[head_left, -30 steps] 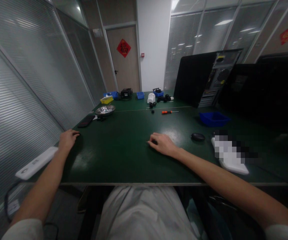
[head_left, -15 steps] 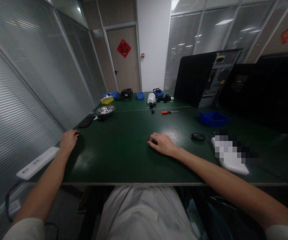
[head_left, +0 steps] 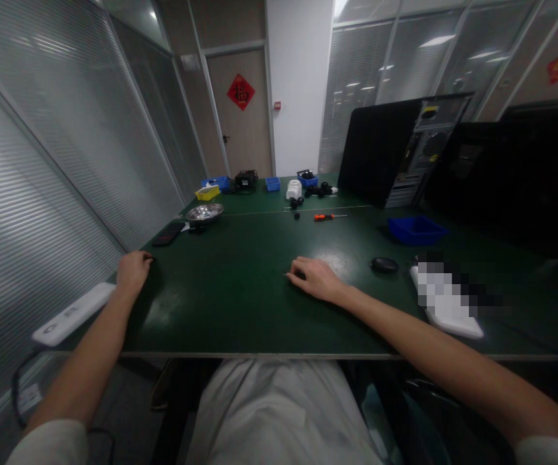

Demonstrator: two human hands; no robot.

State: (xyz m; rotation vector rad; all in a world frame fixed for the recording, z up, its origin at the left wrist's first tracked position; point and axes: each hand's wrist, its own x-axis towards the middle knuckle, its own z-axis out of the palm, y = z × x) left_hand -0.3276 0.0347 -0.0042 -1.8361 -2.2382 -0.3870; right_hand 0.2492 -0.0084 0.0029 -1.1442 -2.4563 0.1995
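My left hand (head_left: 134, 270) rests at the left edge of the green table (head_left: 221, 303), its fingers curled. A small dark spot shows at its fingertips; whether it is a thing or shadow I cannot tell. Nearest to that hand are a dark phone (head_left: 168, 234) and a white power strip (head_left: 73, 314). Near the middle of the table lies my right hand (head_left: 314, 279), fingers bent and thumb close to them. A tiny pale tip sticks out at its fingertips, too small to name. A black computer mouse (head_left: 384, 265) sits to the right of this hand.
Farther back are a shiny metal bowl (head_left: 205, 212), an orange-handled screwdriver (head_left: 324, 217), a blue tray (head_left: 415, 230) and a yellow tray (head_left: 207, 193). A black computer case (head_left: 380, 152) stands at the right. A white, partly blurred-out object (head_left: 448, 303) lies at right front.
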